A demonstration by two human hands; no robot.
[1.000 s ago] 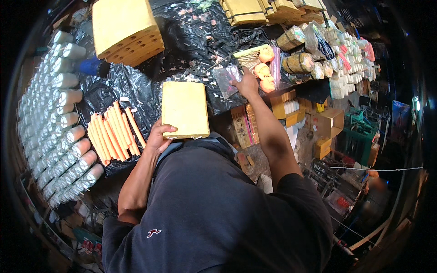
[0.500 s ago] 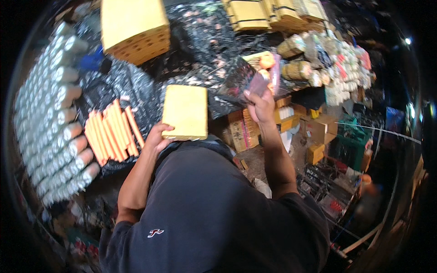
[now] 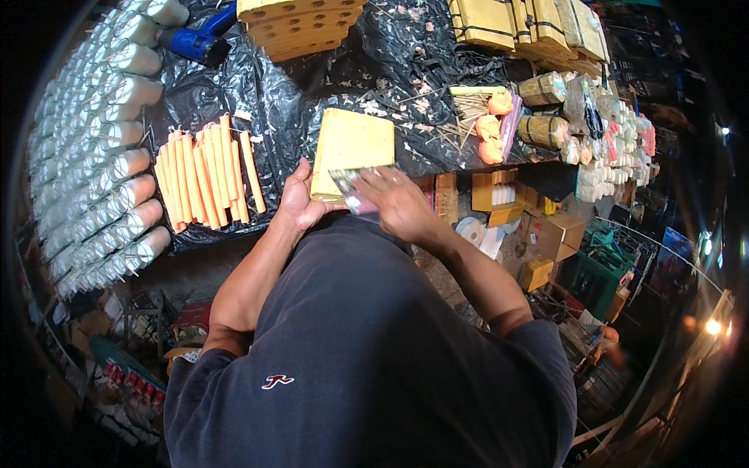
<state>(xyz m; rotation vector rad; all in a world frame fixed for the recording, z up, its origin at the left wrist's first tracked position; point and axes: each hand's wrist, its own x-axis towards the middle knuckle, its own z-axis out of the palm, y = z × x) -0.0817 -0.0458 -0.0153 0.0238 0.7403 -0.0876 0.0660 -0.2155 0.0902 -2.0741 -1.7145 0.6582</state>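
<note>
A thick, rectangular yellow block (image 3: 355,140) lies on the black plastic in front of me, close to the near edge. My left hand (image 3: 303,199) cups its near left corner, the thumb up along the side and the fingers along the near edge. My right hand (image 3: 394,201) is over the block's near right corner, fingers bent down on a thin, shiny, dark purplish sheet (image 3: 355,187). That sheet overlaps the block's corner; what it is made of, I cannot tell. Several orange candles (image 3: 204,173) lie side by side to the left of the block.
Stacked white cylinders with wicks (image 3: 129,101) line the left. A blue tool (image 3: 191,43) and a yellow block with holes (image 3: 304,31) sit at the back. Orange rounded pieces (image 3: 489,129) lie beside thin sticks (image 3: 466,109) on the right. A cardboard box (image 3: 558,234) stands below.
My right hand has come left and down, bringing the purplish sheet from beside the orange pieces to the block. The left hand has shifted round the block's corner. The view has also shifted.
</note>
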